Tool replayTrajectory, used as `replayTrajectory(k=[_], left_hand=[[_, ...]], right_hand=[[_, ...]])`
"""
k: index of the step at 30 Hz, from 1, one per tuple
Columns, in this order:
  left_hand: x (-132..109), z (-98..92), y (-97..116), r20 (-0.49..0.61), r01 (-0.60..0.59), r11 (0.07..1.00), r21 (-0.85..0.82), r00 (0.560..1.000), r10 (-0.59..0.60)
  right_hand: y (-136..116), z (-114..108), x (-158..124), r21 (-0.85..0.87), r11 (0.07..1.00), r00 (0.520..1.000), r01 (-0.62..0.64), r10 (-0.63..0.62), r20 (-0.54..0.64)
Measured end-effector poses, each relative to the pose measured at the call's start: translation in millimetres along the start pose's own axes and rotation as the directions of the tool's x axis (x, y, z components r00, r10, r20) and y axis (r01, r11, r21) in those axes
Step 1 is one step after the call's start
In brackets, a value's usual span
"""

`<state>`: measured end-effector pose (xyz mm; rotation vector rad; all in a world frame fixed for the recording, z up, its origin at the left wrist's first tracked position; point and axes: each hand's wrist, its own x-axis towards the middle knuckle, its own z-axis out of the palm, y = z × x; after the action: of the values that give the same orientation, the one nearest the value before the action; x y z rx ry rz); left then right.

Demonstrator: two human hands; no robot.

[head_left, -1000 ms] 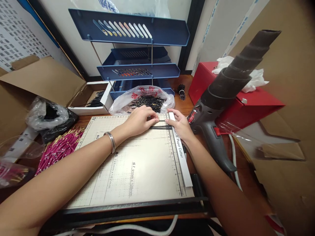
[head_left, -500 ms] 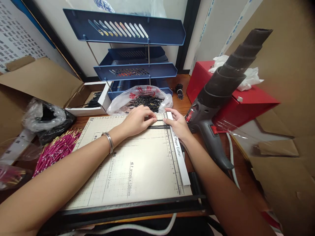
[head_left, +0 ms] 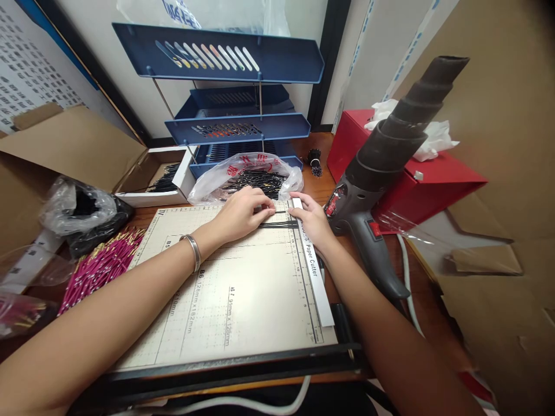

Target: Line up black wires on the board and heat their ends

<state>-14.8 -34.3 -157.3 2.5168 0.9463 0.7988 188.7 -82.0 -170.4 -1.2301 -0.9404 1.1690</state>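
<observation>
A cream gridded paper cutter [head_left: 260,283] lies under my hands, with a white strip [head_left: 316,289] along its right edge. My left hand [head_left: 245,212], wearing a silver bangle [head_left: 191,252], is pinched at the far part of the board on one end of a thin black cord [head_left: 281,212]. The cord's other end meets the thumb of my right hand [head_left: 314,222], whose fingers curl over the far end of the white strip; its fingertips are partly hidden. Just nearer to me, several black cords [head_left: 280,225] lie side by side, reaching the strip.
Beyond the board sits a clear plastic bag [head_left: 208,184] of black cords, before a blue tiered rack [head_left: 243,130]. Magenta cords [head_left: 102,263] pile up at left. A heat gun [head_left: 377,167] stands at right near a red box [head_left: 446,185]. A white box [head_left: 186,179] holds more black pieces.
The camera view has shifted slightly. Both hands stay in almost the same place on the cutter, with the cord still between them.
</observation>
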Motion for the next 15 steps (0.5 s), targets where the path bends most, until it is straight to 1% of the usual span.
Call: replayTrajectory(k=[5, 11, 15], left_hand=[[-0.2, -0.6, 1.0, -0.011, 0.001, 1.000, 0.000, 1.000, -0.001], [-0.1, -0.6, 2.2, -0.013, 0.004, 1.000, -0.024, 1.000, -0.004], [0.2, 0.0, 2.3, -0.013, 0.019, 1.000, -0.016, 1.000, -0.019]], right_hand=[[1.0, -0.1, -0.1, -0.017, 1.000, 1.000, -0.003, 0.003, 0.012], [1.6, 0.3, 0.2, -0.008, 1.000, 1.000, 0.006, -0.006, -0.007], [1.4, -0.7, 0.9, -0.021, 1.000, 1.000, -0.004, 0.005, 0.008]])
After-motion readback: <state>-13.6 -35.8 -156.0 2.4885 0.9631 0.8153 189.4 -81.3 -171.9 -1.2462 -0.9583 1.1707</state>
